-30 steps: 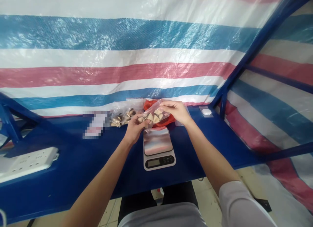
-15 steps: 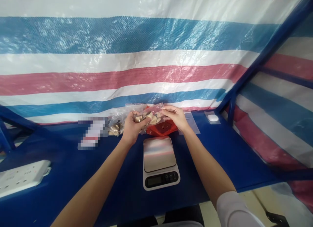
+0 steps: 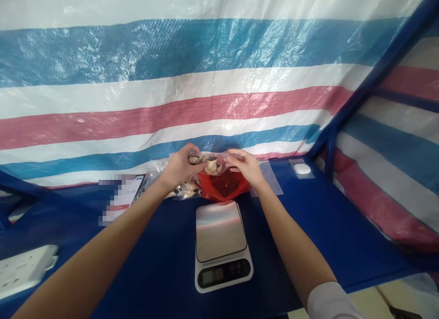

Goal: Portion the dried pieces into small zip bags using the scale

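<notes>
My left hand [image 3: 180, 166] and my right hand [image 3: 245, 167] pinch opposite sides of the top of a small clear plastic bag [image 3: 209, 164] holding pale angular pieces with dark patches. The bag hangs just above a red packet [image 3: 224, 187], which lies on the blue table top [image 3: 164, 246]. Below my left wrist is a second clear bag [image 3: 185, 191] of similar pieces, partly hidden by my forearm. A steel digital kitchen scale [image 3: 219, 243] stands nearer me, below and between my hands, with nothing on its plate.
A blurred paper [image 3: 120, 198] lies left of the bags. A white power strip [image 3: 24, 271] sits at the near left. On the right are a clear plastic sheet [image 3: 270, 178] and a small white round object [image 3: 302, 169]. Striped tarpaulin [image 3: 171, 108] on blue framing [image 3: 377, 76] stands behind.
My left hand has moved left and up, and the bag's mouth is stretched wider between my hands. The view has tilted higher, so the scale and table sit lower in the picture.
</notes>
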The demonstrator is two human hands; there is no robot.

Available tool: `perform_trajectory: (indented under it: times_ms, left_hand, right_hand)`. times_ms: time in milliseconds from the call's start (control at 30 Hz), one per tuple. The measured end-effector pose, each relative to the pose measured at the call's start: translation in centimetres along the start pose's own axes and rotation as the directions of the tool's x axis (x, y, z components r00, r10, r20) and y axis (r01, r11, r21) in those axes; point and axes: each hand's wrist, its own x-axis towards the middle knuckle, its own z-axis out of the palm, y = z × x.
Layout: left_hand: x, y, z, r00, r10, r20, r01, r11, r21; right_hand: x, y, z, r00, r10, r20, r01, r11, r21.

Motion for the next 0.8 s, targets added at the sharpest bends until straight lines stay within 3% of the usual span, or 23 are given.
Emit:
perform_trajectory:
  times_ms: [167, 400, 667, 800]
  left_hand:
    - [1.4, 0.2, 0.6, 0.998, 0.03, 0.05, -0.034, 0.996, 0.079]
    - [1.5, -0.9, 1.0, 0.993, 0.08, 0.081, -0.087, 0.992, 0.093]
    - [1.9, 0.0, -0.2, 0.978, 0.153, 0.145, -0.183, 0.958, 0.221]
    - [2.5, 0.5, -0.6, 0.972, 0.172, 0.161, -0.207, 0.949, 0.236]
  right_hand:
    - [0.2, 0.6, -0.2, 1.0, -0.013, 0.024, 0.014, 1.0, -0.026]
    - [0.2, 0.9, -0.2, 1.0, -0.008, 0.015, 0.009, 0.999, -0.05]
    - [0.3, 1.8, -0.3, 0.999, 0.025, -0.02, -0.029, 0.964, -0.265]
    - [0.1, 1.7, 0.0, 0.999, 0.036, 0.009, -0.032, 0.962, -0.272]
